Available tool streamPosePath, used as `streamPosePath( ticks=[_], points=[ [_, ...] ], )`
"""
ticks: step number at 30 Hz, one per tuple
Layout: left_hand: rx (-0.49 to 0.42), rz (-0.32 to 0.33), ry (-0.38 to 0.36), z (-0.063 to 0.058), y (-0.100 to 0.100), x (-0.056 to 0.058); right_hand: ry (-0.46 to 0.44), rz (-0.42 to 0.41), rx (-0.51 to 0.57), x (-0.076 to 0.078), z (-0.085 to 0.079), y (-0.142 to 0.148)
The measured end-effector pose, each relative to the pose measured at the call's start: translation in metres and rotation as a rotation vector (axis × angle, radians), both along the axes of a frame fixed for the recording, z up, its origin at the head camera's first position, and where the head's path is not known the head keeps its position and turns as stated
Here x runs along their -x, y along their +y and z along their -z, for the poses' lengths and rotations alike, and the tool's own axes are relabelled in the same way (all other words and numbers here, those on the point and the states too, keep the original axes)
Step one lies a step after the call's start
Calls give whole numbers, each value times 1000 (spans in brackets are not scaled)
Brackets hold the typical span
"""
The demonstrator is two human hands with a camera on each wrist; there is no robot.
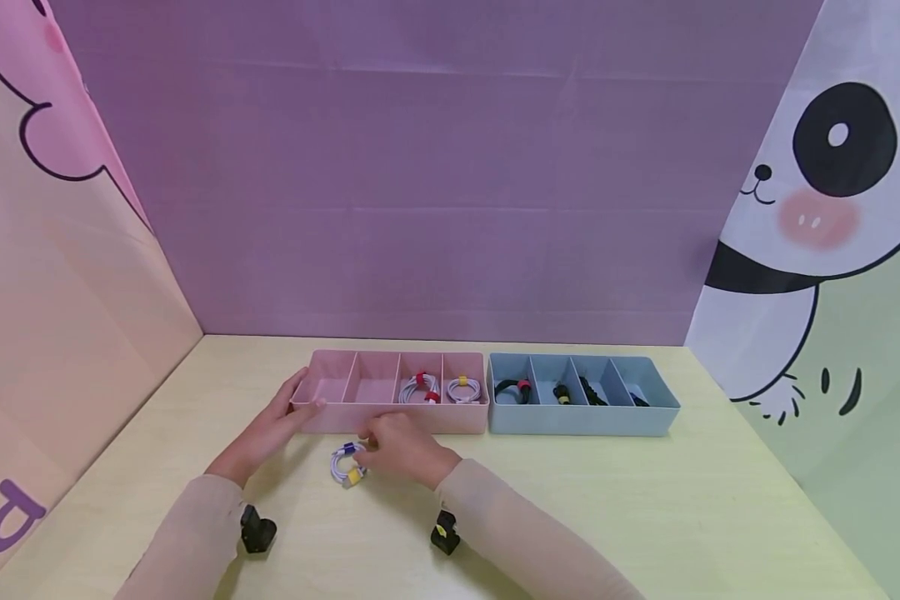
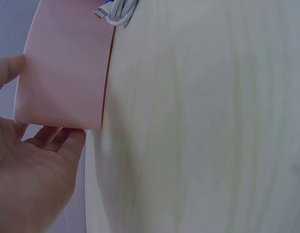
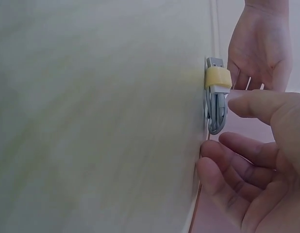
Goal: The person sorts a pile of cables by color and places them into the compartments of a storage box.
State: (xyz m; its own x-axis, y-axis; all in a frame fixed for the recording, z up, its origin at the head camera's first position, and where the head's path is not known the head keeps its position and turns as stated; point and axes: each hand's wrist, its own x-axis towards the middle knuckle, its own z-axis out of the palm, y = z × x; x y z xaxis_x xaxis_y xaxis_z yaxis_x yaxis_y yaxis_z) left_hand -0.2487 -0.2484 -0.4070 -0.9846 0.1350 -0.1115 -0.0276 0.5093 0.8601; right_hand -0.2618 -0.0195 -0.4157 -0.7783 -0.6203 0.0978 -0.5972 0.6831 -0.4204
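Observation:
A coiled white charging cable with a blue and a yellow tie lies on the table in front of a pink divided box. Its USB plug sticks out by the yellow tie in the right wrist view. My right hand is at the coil's right side, thumb and fingertips apart around it; whether they touch it I cannot tell. With my left hand I grip the box's left end, thumb at the front, fingers against the end wall.
Two coiled white cables, one with red ties and one with a yellow tie, lie in the pink box's right compartments. A blue divided box with dark cables stands beside it on the right. A purple wall rises behind.

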Motion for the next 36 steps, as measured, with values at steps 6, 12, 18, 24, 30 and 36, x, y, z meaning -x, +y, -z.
streamPosePath(
  ticks=[6, 12, 18, 24, 30, 36],
  points=[
    [3, -3, 5, 0, -1, 0, -5, 15, -24, -2, -3, -2],
    [-7, -5, 16, 1, 0, 1, -7, 24, -50, -4, -5, -3],
    [-14, -3, 9, 0, 0, -1, -23, 48, -61, -5, -7, -4],
    [-9, -2, 14, -2, 0, -2, -86, 81, -65, -6, -8, -5],
    [1, 2, 28, -1, 0, 0, -125, 97, -72, -4, -10, -2],
    [7, -3, 25, -1, 0, 0, -137, 75, -39, 0, -8, 2]
  ],
)
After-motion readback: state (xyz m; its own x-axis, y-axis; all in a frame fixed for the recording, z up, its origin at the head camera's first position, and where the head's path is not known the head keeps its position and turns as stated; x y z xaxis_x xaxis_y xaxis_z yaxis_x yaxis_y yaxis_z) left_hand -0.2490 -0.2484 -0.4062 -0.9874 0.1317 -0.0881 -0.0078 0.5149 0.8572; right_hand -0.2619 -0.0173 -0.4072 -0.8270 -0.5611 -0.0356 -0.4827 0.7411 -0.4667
